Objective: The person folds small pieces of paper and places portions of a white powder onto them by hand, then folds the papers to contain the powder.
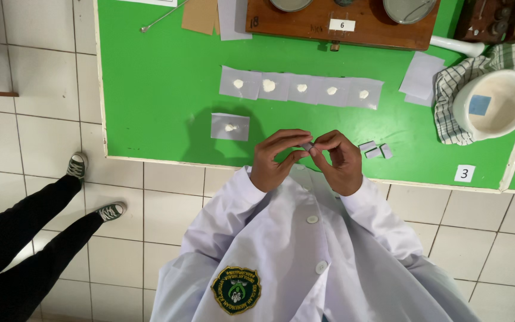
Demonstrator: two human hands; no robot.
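A small folded paper packet (308, 146) sits pinched between both hands above the table's (162, 89) near edge. The left hand (276, 158) curls its fingertips closed on one end, the right hand (340, 161) grips the other. Just right lie three folded packets (375, 149). Beyond, five papers (301, 87) in a row carry white powder, one more paper (230, 126) nearer. A mortar (493, 104) sits far right.
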